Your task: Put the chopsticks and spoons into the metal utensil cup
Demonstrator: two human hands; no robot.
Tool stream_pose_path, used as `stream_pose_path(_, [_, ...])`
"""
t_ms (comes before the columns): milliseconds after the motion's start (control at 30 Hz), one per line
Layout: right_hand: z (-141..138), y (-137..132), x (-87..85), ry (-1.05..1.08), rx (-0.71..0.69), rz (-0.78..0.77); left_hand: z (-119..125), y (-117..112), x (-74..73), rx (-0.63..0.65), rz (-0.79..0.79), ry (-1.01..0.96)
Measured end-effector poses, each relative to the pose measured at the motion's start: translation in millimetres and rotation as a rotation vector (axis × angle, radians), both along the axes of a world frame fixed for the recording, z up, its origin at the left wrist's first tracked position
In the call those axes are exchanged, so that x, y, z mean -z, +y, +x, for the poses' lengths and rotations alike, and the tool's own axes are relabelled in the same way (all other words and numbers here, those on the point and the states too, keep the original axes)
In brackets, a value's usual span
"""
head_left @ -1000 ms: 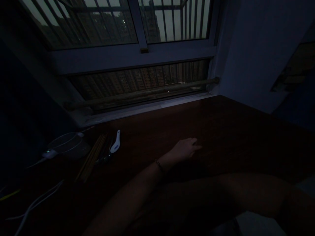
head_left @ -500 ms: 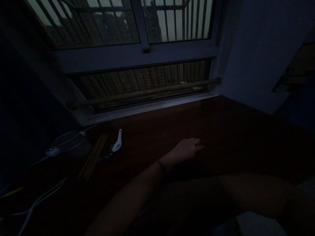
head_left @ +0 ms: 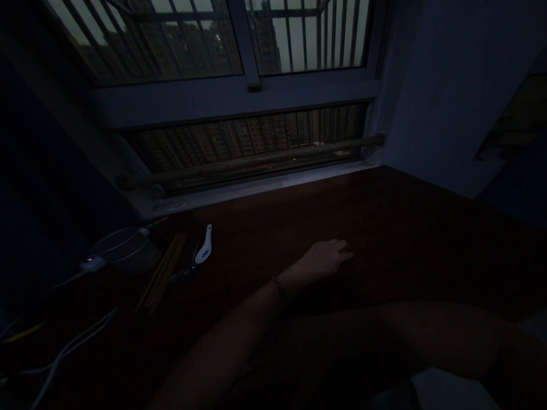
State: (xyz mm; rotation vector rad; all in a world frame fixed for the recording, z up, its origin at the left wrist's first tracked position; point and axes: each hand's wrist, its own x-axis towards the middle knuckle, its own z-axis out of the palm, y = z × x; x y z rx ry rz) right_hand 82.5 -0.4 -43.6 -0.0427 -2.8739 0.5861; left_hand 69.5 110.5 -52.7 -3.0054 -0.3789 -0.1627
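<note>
The room is very dark. My left hand [head_left: 327,257] lies on the dark wooden table [head_left: 405,228] with its fingers stretched forward and nothing in it; a thin bracelet [head_left: 278,285] is on the wrist. My right forearm [head_left: 448,336] lies across the near edge, and its hand is lost in shadow under my left arm. A white spoon [head_left: 204,250] and a bundle of chopsticks [head_left: 164,274] lie well to the left of my left hand.
A round pale dish-like object [head_left: 123,249] with a white plug [head_left: 92,263] sits at the far left, and a white cable [head_left: 64,353] trails toward me. A barred window [head_left: 239,40] and a rail [head_left: 256,160] run behind the table. A wall [head_left: 448,85] stands at right.
Almost nothing differs: the view has shifted slightly, and my left hand stays in the same place on the table.
</note>
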Motion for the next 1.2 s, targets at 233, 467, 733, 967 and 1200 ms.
stream_pose_path(233, [-2.3, 0.1, 2.3, 0.016, -0.034, -0.020, -0.7, -0.3, 0.5, -0.010, 0.018, 0.031])
stream_pose_path(467, [-0.3, 0.1, -1.7, 0.030, -0.033, -0.035, -0.3, -1.5, 0.3, 0.007, 0.011, -0.005])
stream_pose_path(733, [-0.7, -1.5, -0.3, 0.021, -0.006, -0.045, 0.0, -1.6, -0.2, -0.003, 0.031, 0.035])
stream_pose_path(967, [-0.8, -0.6, -0.2, 0.022, -0.021, -0.042, 0.3, -0.6, -0.3, -0.003, 0.004, 0.011])
stream_pose_path(1200, [-2.3, -0.5, 0.6, 0.015, -0.022, -0.049, 0.2, -2.8, -6.4, -0.015, -0.036, 0.022])
